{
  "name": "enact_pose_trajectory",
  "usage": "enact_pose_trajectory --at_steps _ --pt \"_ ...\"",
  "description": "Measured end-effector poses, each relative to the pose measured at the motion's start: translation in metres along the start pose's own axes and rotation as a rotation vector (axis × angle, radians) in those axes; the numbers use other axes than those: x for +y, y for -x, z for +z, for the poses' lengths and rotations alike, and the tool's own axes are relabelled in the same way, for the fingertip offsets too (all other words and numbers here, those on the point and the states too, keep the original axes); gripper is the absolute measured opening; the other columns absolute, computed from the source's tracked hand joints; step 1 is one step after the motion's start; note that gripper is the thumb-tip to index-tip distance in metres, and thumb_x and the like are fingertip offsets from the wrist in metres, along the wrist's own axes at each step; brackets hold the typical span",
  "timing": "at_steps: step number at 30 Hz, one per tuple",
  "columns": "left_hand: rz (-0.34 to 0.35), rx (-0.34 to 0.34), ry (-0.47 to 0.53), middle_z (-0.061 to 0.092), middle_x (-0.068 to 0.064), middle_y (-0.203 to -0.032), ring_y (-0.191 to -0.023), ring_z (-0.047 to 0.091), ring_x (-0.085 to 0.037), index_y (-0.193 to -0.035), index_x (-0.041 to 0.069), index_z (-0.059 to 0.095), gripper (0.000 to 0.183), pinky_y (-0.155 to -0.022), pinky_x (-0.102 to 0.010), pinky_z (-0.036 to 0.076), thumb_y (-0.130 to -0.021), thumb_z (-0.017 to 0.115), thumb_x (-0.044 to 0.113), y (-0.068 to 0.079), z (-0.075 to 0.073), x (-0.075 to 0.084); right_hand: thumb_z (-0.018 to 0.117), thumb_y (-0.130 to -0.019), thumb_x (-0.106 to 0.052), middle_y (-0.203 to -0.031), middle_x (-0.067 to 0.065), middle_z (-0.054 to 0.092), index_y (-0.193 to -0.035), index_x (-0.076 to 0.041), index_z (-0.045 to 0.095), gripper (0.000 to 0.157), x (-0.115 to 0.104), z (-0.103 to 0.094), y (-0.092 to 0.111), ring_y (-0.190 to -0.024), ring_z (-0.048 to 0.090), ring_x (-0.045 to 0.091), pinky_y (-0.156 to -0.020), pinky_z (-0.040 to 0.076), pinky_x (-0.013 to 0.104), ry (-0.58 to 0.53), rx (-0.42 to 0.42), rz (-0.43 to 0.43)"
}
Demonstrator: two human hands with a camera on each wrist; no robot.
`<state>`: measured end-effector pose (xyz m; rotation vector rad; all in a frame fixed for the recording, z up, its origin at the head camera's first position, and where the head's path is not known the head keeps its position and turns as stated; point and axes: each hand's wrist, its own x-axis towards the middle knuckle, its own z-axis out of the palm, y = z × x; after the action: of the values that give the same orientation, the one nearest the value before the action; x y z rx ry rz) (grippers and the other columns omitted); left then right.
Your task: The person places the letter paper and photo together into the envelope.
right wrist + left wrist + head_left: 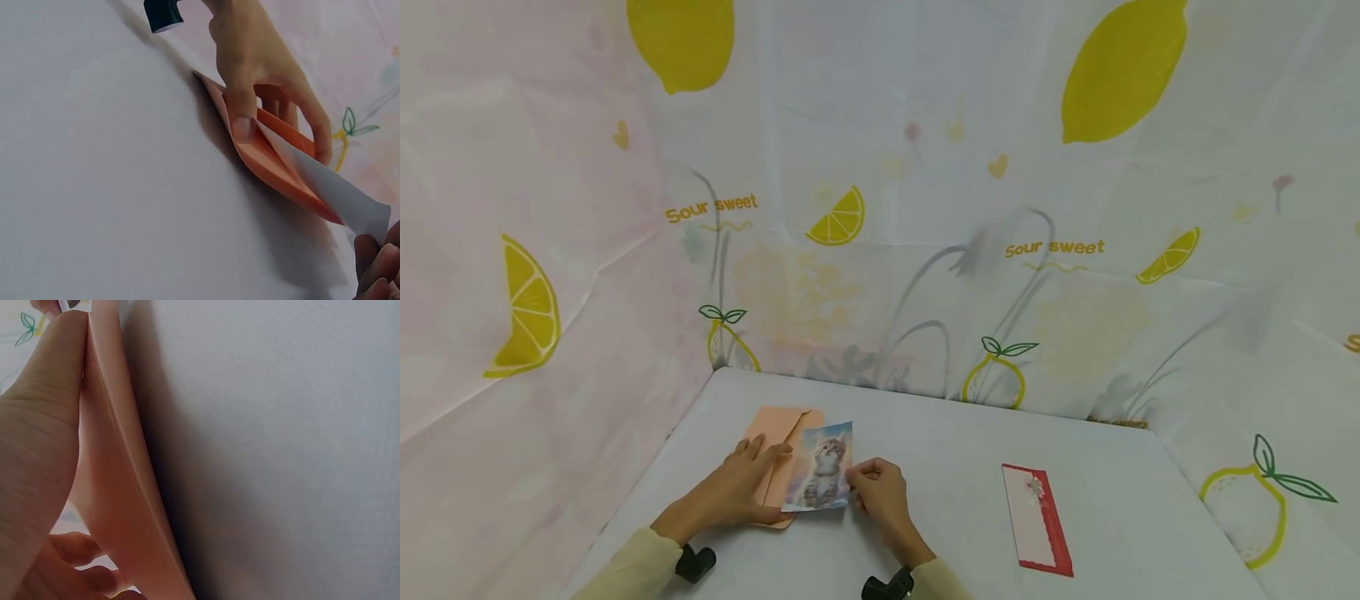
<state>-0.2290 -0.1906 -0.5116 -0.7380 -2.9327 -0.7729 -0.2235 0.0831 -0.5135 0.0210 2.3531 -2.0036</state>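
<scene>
pinching a thin card point(826, 467) (rectangular), right fingers point(876, 477) face left fingers point(771, 455) gripping a bowed paper envelope point(777, 481).

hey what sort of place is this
Possibly a makeshift filming booth: lemon-printed sheeting hangs behind and beside a white table, with what look like black wrist cameras.

Cream sleeves point(634, 567), black wrist devices point(696, 564)
</scene>
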Motion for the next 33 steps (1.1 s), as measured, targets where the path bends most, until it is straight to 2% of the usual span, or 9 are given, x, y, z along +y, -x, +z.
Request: enact_pose_trajectory --at_steps 7,12,19,24,33 --pt "-0.032 -0.021 0.018 0.028 -0.043 -0.154 -0.136 0.03 -0.069 -0.151 0.016 0.047 0.1 -0.1 -0.076 0.037 -0.074 0.08 0.071 -0.002 -0.003 0.001 0.074 -0.092 -0.013 -0.075 0.0 0.069 -0.091 -0.005 0.07 0.009 -0.002 0.011 -0.005 -0.05 0.05 0.008 -0.047 0.04 0.022 -0.01 0.056 0.003" --pt "-0.039 -0.023 0.02 0.028 -0.043 -0.155 -0.136 0.029 -0.068 -0.151 0.016 0.046 0.101 -0.101 -0.075 0.036 -0.074 0.081 0.07 -0.002 -0.007 0.003 0.073 -0.092 -0.014 -0.073 -0.001 0.069 -0.089 -0.006 0.07 0.009 -0.006 0.019 -0.008 -0.051 0.05 0.008 -0.048 0.039 0.024 -0.002 0.074 -0.002" --pt "-0.016 0.005 -0.009 0.033 -0.043 -0.151 -0.133 0.036 -0.066 -0.15 0.013 0.047 0.104 -0.098 -0.073 0.04 -0.072 0.082 0.071 -0.002 -0.005 0.004 0.074 -0.091 -0.013 -0.069 0.001 0.069 -0.086 -0.006 0.07 0.009 -0.01 0.039 -0.008 -0.049 0.048 0.008 -0.046 0.037 0.023 -0.017 0.043 -0.017" --pt "-0.028 0.006 -0.017 0.033 -0.042 -0.152 -0.135 0.036 -0.062 -0.151 0.012 0.046 0.105 -0.097 -0.071 0.042 -0.072 0.083 0.07 -0.001 -0.003 0.003 0.073 -0.091 -0.011 -0.066 0.002 0.07 -0.084 -0.007 0.07 0.008 -0.009 0.055 -0.011 -0.042 0.045 0.005 -0.041 0.035 0.02 -0.021 0.0 -0.029" --pt "-0.037 -0.004 0.002 0.03 -0.044 -0.152 -0.136 0.032 -0.067 -0.154 0.012 0.044 0.109 -0.099 -0.075 0.038 -0.071 0.082 0.071 0.0 -0.001 0.004 0.073 -0.09 -0.009 -0.06 0.0 0.067 -0.078 -0.007 0.072 0.012 -0.001 0.064 -0.015 -0.038 0.051 0.005 -0.038 0.042 0.02 0.057 -0.012 -0.066"
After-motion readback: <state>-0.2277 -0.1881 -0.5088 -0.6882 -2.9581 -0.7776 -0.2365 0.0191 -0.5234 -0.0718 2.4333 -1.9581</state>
